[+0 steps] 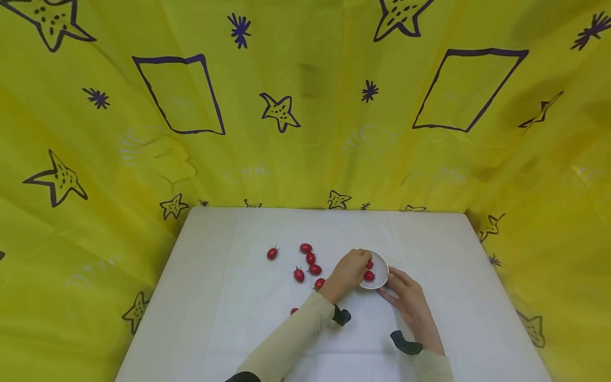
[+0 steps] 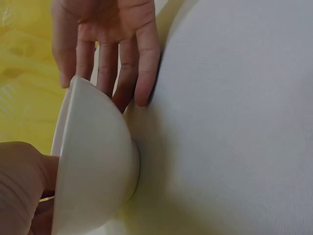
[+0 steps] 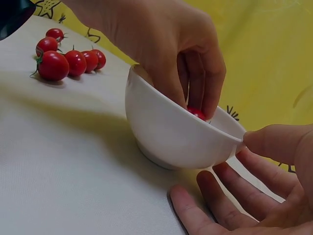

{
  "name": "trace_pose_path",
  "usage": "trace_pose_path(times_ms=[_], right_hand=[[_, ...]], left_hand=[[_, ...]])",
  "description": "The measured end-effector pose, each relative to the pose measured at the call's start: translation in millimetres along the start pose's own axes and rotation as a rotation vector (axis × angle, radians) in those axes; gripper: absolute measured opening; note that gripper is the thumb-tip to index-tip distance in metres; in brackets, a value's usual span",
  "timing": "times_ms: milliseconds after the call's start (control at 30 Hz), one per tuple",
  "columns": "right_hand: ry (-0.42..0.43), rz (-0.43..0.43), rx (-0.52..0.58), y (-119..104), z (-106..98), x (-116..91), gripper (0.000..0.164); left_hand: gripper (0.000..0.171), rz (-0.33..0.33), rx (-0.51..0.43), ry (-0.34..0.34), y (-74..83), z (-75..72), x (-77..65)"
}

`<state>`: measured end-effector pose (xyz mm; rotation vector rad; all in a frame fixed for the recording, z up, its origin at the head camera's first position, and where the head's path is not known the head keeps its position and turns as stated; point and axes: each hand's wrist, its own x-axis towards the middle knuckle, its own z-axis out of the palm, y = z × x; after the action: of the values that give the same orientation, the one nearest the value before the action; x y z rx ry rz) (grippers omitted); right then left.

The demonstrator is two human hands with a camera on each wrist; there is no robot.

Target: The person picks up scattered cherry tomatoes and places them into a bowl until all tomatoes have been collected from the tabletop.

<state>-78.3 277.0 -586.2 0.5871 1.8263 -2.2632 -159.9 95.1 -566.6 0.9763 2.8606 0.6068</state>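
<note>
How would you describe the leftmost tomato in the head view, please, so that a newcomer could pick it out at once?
On the white-covered table, find the white bowl and look left from it to the loose red tomatoes. The leftmost tomato lies alone at their outer edge, set apart by a wide gap, while several neighbours sit close together.

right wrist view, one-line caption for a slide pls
Left hand holds a red tomato inside a white bowl while the right hand touches its rim, more tomatoes lying on the table beyond.
</note>
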Motion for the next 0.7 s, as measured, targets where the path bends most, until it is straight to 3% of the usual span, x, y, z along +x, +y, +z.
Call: trace_pose_path(times_ms=[267, 533, 700], right_hand=[[0.013, 0.006, -0.005, -1.3, 2.5, -0.7, 0.046], [0.008, -0.038, 0.031, 1.6, 3.8, -1.4, 0.035], [-0.005, -0.064, 0.035, 2.4, 5.5, -1.7, 0.036]], left_hand=[[0.028, 0.019, 0.07, 0.0, 5.4, 5.6, 1.7], [0.027, 0.034, 0.106, -0.021, 7.9, 0.2, -0.2], [0.025, 0.051, 0.139, -0.019, 7.7, -2.7, -1.0]])
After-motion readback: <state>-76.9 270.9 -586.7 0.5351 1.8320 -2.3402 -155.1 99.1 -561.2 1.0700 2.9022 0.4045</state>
